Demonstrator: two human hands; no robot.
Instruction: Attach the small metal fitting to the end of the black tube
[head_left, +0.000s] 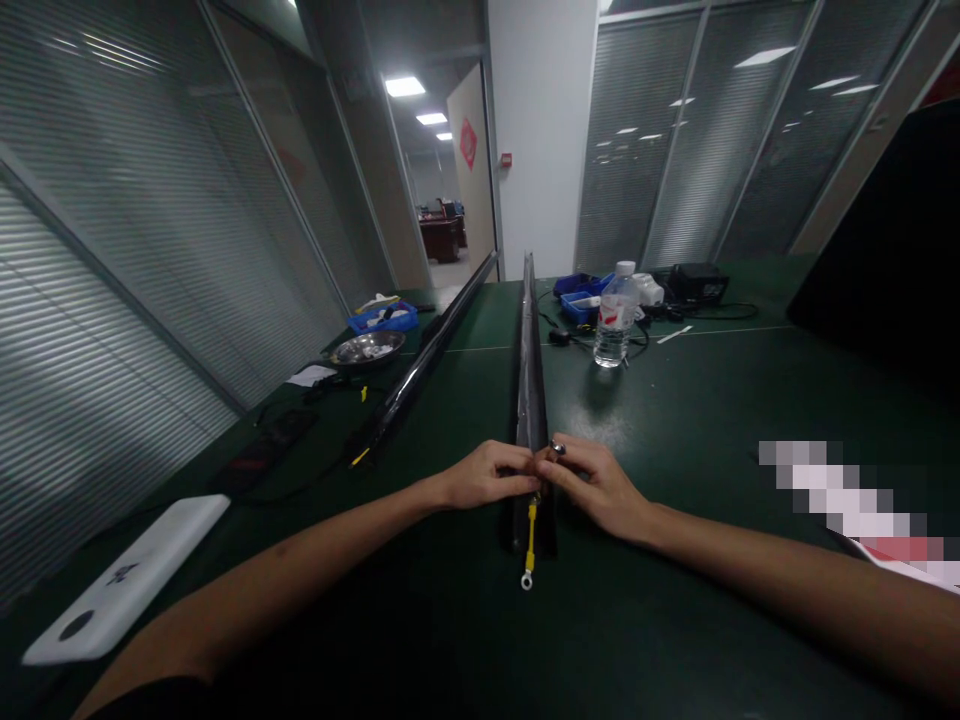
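A long dark bar (531, 390) with a glossy surface lies lengthwise on the green table, running away from me. From its near end sticks a yellow wire (532, 535) tipped with a metal ring terminal (526, 580). My left hand (491, 474) closes its fingers on the bar's left side, close to the wire. On the right side, my right hand (596, 487) has thumb and fingers pinched on the bar, and a ring shows on one finger. The fingertips of both hands meet over the bar, and what lies right under them is hidden.
A second dark bar (420, 365) lies to the left, with a metal bowl (337, 356) and a blue tray (409, 318) beyond. A water bottle (613, 325), more blue trays and a black box (697, 283) stand back right. A white device (135, 580) lies front left.
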